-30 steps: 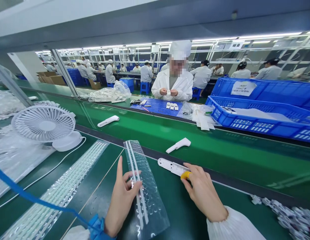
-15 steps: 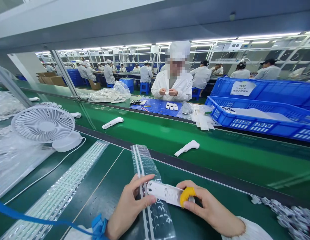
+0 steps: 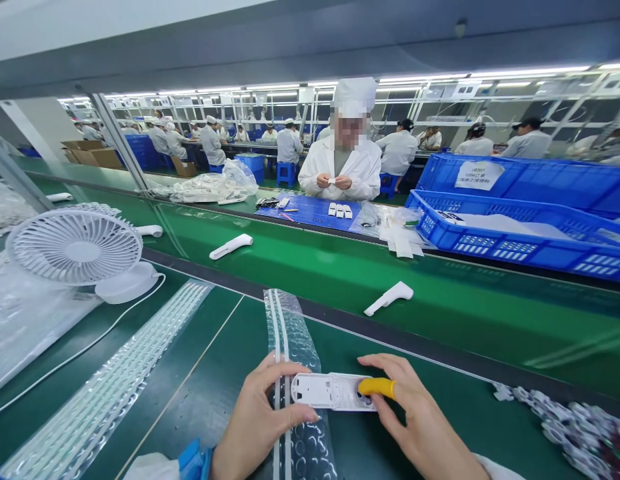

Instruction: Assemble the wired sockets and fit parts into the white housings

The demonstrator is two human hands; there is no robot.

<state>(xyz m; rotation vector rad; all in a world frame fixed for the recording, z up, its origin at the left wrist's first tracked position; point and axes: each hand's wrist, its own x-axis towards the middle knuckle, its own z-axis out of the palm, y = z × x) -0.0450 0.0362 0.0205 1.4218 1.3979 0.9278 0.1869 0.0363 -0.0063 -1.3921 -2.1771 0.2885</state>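
Note:
My left hand [image 3: 263,413] grips the left end of a white plastic housing [image 3: 317,390] between thumb and fingers. The housing lies level, its hollow inside facing up. At its right end is my right hand [image 3: 410,413], with a yellow cover [image 3: 380,387] on one finger, which presses on a small dark round part [image 3: 363,395] inside the shell. The right thumb touches the near edge, and another finger is raised off the housing. Beneath the housing runs a bubble-wrap strip [image 3: 310,440] with two white bands.
White handle-shaped parts [image 3: 231,247] lie on the green belt [image 3: 300,257]. A white fan [image 3: 75,247] stands left, near clear-wrapped strips [image 3: 140,360]. Small grey-white parts [image 3: 565,420] are piled right. Across the belt sit a person [image 3: 340,167] and blue crates [image 3: 515,233].
The housing has turned nearly level. My right hand's yellow-covered finger has straightened and reaches inside it, with the other fingers more spread. The handle-shaped parts on the belt have shifted right.

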